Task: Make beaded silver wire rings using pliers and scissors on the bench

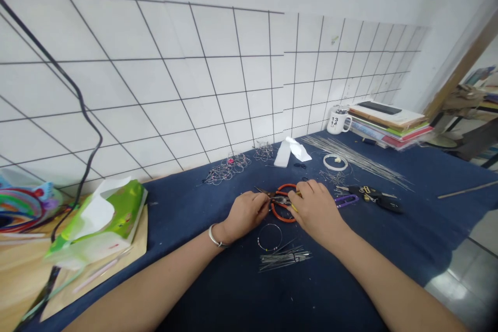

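Observation:
My right hand [317, 212] is closed around pliers with yellow handles [294, 208], their metal jaws pointing left. Close to the jaw tips, the thumb and fingers of my left hand [247, 213] are pinched together; what they hold is too small to make out. Beneath the pliers lie scissors with orange handles [286, 218], partly covered by my right hand. Just below my hands is a thin wire loop with small beads [270, 250]; whether it connects to my left fingers is unclear. Nearer me lies a bundle of straight wires [284, 259].
Tangled wire loops [227, 170] lie by the tiled wall. White paper [283, 154], a wire coil [335, 162], long wires [358, 158], purple snips [347, 201] and black-handled tools [369, 194] lie beyond and right. A mug [338, 121] stands by stacked books [392, 127]; tissues [105, 212] are left.

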`<action>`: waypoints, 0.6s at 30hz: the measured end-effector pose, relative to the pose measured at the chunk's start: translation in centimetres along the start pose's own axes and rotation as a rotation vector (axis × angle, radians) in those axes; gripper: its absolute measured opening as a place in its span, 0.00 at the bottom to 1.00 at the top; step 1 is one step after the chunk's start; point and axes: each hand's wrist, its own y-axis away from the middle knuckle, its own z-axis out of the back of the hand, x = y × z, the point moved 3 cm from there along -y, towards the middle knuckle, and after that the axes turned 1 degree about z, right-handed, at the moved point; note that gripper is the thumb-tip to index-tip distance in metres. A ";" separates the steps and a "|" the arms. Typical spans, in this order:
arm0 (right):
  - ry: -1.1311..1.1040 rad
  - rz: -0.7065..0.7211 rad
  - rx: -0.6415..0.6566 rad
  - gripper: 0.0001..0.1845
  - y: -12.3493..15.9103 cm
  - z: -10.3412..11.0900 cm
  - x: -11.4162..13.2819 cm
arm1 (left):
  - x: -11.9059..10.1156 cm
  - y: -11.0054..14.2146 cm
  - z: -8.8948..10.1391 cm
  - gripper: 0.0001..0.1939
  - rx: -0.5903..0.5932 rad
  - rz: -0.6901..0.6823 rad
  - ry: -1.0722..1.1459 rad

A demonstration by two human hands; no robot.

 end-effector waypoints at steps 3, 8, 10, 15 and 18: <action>0.012 -0.006 -0.003 0.09 0.1 0.0 0.1 | -0.2 0.0 0.1 0.09 0.003 -0.020 -0.011; 0.021 0.006 -0.019 0.07 0.2 0.0 0.2 | -0.3 0.0 0.2 0.09 -0.005 -0.046 0.001; 0.029 0.015 -0.024 0.06 0.3 -0.1 0.2 | -0.4 0.1 0.2 0.09 -0.012 -0.060 0.009; 0.041 0.056 -0.042 0.06 0.3 0.0 0.2 | -0.5 0.0 0.4 0.09 -0.034 -0.088 0.024; 0.054 0.088 -0.050 0.06 0.3 0.1 0.3 | -0.6 0.0 0.6 0.09 -0.029 -0.093 0.033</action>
